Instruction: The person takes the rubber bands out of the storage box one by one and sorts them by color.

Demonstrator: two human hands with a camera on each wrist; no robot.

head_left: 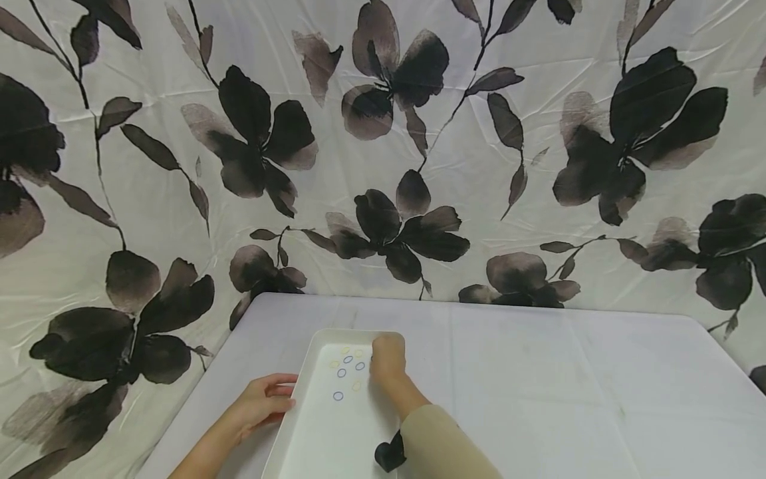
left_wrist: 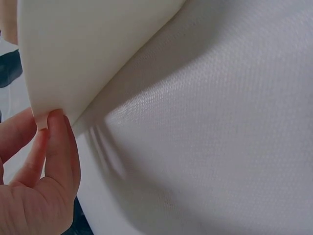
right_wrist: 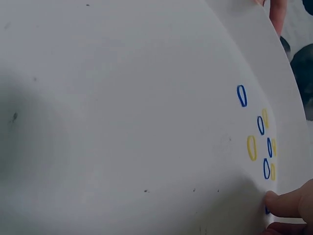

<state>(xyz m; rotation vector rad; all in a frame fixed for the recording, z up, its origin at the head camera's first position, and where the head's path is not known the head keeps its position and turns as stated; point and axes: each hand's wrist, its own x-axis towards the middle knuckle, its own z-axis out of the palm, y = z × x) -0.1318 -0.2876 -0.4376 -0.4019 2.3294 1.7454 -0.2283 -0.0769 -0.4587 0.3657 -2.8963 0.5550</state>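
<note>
A white rectangular tray (head_left: 323, 432) lies on the table with several thin blue rings (head_left: 338, 396) and yellow rings (head_left: 356, 386) grouped in its far part. My left hand (head_left: 263, 402) holds the tray's left rim; the left wrist view shows thumb and fingers pinching the tray edge (left_wrist: 73, 58). Inside the far right corner of the tray is my right hand (head_left: 389, 356), its fingers curled. At the lower right of the right wrist view, its thumb and a finger (right_wrist: 288, 201) close around a blue ring (right_wrist: 267, 210), mostly hidden by them.
White cloth covers the table (head_left: 538, 379), which stretches to the right of the tray. Behind it hangs a floral curtain (head_left: 335, 173). A black device (head_left: 390, 454) sits at the right wrist, over the tray's right edge. Small dark specks mark the tray floor.
</note>
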